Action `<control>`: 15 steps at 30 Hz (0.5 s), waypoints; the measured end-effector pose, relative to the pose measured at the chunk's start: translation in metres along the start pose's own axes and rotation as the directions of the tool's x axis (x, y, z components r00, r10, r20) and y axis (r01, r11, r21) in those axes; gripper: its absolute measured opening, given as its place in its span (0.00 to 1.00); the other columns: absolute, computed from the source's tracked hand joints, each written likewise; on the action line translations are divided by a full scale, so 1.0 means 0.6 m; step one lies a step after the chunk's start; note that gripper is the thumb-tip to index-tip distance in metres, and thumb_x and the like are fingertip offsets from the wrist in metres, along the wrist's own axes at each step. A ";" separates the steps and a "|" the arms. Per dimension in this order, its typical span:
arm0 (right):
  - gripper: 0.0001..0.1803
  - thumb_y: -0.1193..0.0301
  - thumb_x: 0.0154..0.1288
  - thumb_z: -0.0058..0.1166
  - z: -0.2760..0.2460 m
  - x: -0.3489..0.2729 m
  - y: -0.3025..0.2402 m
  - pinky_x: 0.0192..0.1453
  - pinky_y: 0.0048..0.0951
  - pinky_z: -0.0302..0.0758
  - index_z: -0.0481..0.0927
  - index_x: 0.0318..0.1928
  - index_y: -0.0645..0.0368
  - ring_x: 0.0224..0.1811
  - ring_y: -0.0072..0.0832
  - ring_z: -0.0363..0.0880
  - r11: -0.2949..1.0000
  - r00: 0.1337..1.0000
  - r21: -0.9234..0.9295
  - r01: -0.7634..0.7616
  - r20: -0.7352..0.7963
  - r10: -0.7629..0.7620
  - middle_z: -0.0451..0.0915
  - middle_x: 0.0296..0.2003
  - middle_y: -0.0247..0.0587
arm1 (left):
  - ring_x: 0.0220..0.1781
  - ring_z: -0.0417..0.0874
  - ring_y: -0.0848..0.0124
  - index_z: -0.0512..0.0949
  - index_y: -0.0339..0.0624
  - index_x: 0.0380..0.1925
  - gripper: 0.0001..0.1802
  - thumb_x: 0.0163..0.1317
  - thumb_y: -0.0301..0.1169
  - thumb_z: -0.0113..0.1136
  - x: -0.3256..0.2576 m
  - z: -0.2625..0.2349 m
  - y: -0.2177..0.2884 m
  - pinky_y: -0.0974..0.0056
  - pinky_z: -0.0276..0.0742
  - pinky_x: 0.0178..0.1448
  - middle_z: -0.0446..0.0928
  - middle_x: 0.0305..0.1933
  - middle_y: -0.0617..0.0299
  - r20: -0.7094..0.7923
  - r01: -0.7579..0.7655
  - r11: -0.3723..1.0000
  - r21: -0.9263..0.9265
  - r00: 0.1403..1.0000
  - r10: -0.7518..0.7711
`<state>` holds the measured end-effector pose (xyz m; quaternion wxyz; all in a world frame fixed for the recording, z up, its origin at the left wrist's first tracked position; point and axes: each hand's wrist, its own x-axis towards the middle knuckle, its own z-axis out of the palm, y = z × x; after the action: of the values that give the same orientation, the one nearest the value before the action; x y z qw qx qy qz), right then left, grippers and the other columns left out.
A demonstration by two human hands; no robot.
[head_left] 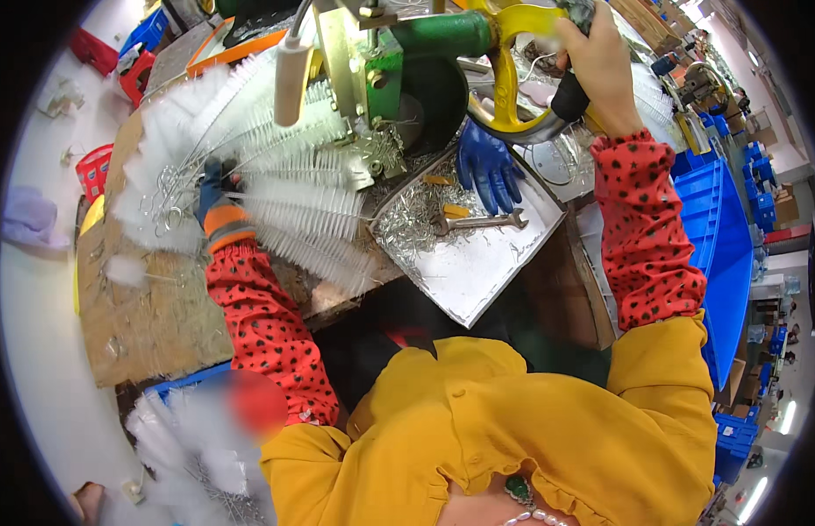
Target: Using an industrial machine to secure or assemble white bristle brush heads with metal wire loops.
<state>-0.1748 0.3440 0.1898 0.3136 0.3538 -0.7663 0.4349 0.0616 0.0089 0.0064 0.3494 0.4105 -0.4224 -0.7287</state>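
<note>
Head view: a green and yellow machine [425, 61] is set at the bench's far edge, its black-gripped lever [569, 92] clasped by the right hand [600, 61]. White bottle brushes [293, 202] are piled left of it, within reach; the gloved left hand [216, 203] is closed among them. A metal tray [486, 272] is kept alongside, overhanging the near edge.

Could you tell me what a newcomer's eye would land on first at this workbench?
Probably the heap of white bottle brushes fanned across the left of the bench, where the gloved left hand reaches in. Next, the green and yellow machine at top centre, its black handle gripped by the right hand, with a blue glove lying below.
</note>
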 end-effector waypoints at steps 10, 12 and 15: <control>0.16 0.68 0.50 0.48 -0.013 0.091 -0.033 0.30 0.38 0.68 0.65 0.32 0.70 0.27 0.46 0.72 0.971 0.921 -0.230 -0.071 0.358 0.152 0.71 0.22 0.57 | 0.19 0.73 0.73 0.76 0.43 0.35 0.17 0.53 0.44 0.55 0.021 0.002 -0.024 0.66 0.74 0.26 0.75 0.23 0.64 -0.150 -0.092 0.974 -0.207 0.987 0.061; 0.16 0.67 0.50 0.48 -0.010 0.109 -0.053 0.26 0.37 0.67 0.67 0.30 0.70 0.23 0.44 0.72 0.972 0.910 -0.221 -0.074 0.385 0.157 0.71 0.19 0.54 | 0.20 0.74 0.72 0.75 0.43 0.35 0.19 0.52 0.46 0.55 0.008 0.022 -0.016 0.66 0.75 0.26 0.75 0.23 0.63 -0.259 -0.098 0.967 -0.233 0.965 0.035; 0.14 0.66 0.47 0.50 -0.005 0.152 -0.022 0.21 0.32 0.69 0.73 0.24 0.69 0.16 0.34 0.73 0.943 0.898 -0.333 -0.003 0.414 0.149 0.71 0.13 0.46 | 0.22 0.75 0.72 0.75 0.42 0.34 0.19 0.52 0.46 0.56 0.037 0.024 -0.027 0.69 0.75 0.29 0.75 0.24 0.62 -0.031 -0.062 0.904 -0.422 0.998 0.054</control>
<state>-0.2142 0.3171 0.2689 0.1717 0.3547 -0.8909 0.2256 0.0371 0.0009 -0.0104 0.4554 0.3191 -0.2635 -0.7883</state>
